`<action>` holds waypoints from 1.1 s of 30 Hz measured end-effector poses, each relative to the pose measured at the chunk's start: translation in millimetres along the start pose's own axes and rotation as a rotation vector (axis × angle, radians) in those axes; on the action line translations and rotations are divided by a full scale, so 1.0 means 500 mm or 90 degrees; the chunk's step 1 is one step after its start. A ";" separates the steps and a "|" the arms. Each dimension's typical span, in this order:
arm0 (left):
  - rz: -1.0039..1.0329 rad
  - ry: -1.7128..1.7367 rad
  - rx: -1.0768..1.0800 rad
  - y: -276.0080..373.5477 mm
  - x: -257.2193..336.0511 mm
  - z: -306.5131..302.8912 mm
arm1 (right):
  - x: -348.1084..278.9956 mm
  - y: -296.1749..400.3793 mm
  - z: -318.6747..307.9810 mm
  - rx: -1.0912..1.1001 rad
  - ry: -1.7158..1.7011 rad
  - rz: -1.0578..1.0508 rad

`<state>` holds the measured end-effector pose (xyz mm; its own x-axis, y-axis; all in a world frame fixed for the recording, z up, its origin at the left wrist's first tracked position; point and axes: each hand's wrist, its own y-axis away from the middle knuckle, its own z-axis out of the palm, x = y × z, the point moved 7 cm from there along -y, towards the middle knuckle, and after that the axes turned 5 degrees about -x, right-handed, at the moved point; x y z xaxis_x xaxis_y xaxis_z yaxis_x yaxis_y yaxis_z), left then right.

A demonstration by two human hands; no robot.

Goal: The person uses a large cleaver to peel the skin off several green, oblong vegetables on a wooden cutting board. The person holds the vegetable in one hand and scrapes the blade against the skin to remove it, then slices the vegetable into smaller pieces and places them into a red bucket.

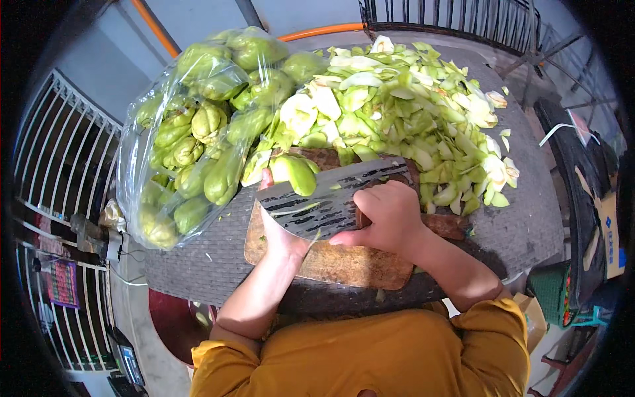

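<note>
My right hand point(387, 216) is closed around the handle of a wide-bladed cleaver point(317, 198), its blade dark-streaked and angled to the left. Behind the blade my left hand point(278, 228) is mostly hidden; a finger shows beside a partly peeled chayote point(292, 171), which it appears to hold. A green strip of peel lies over that chayote and the blade's upper edge. Below both hands is a worn wooden cutting board point(347, 268). Beyond the cleaver spreads a large heap of green and white chayote peelings point(407, 109).
A clear plastic bag point(134, 183) full of whole chayotes point(223, 178) stands at the table's left. Another brown wooden piece point(446, 226) protrudes right of the board. The grey table point(536, 223) has a curved edge. A dark red tub point(171, 317) sits below left, a green basket point(548, 290) at right.
</note>
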<state>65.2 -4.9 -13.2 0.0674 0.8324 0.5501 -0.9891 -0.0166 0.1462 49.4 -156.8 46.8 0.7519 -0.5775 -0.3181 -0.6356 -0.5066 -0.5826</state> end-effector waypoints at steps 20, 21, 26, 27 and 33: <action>-0.160 0.022 -0.034 0.013 -0.032 0.010 | 0.143 -0.002 -0.067 -0.006 -0.022 0.339; -0.168 0.019 -0.028 0.007 -0.033 -0.001 | 0.117 -0.002 -0.059 -0.017 -0.034 0.290; -0.112 0.010 0.002 0.002 -0.035 -0.012 | 0.009 0.001 -0.029 -0.063 -0.032 0.075; -0.138 0.080 -0.080 0.003 -0.041 -0.008 | -0.005 0.001 -0.026 -0.057 -0.047 0.050; -0.193 0.132 -0.246 -0.008 -0.053 0.026 | -0.047 0.005 -0.040 0.011 -0.063 -0.054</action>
<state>69.0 -34.4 -17.6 0.3693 0.8607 0.3505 -0.9078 0.4148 -0.0621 26.6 -157.3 67.7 0.8168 -0.4671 -0.3386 -0.5667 -0.5395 -0.6227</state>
